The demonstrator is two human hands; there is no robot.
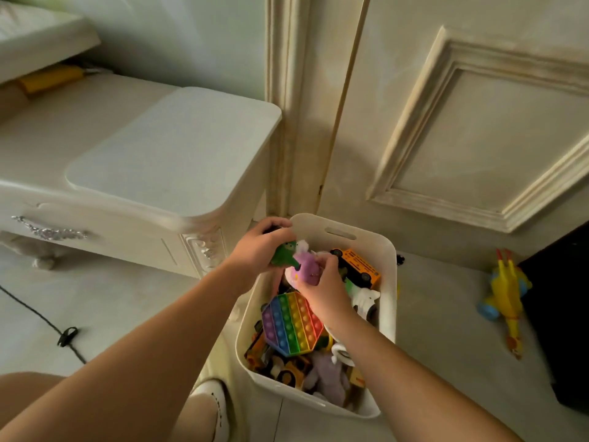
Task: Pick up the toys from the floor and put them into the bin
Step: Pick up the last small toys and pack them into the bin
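Observation:
A white plastic bin [387, 275] stands on the floor by the door, filled with toys: a rainbow pop-it [291, 323], an orange bus [358, 266], a purple plush [328, 378] and others. Both my hands are over the bin's far end. My left hand [261, 247] grips a small green toy [282, 252]. My right hand [318, 290] holds a small purple toy [306, 266], touching the green one. A yellow rubber chicken [506, 298] with a blue toy [487, 309] beside it lies on the floor right of the bin.
A white nightstand [153, 161] stands left of the bin, a cream panelled door [462, 122] behind it. A black cable [47, 323] runs across the floor at left. A dark object [564, 314] stands at the right edge. My white shoe [216, 406] is near the bin.

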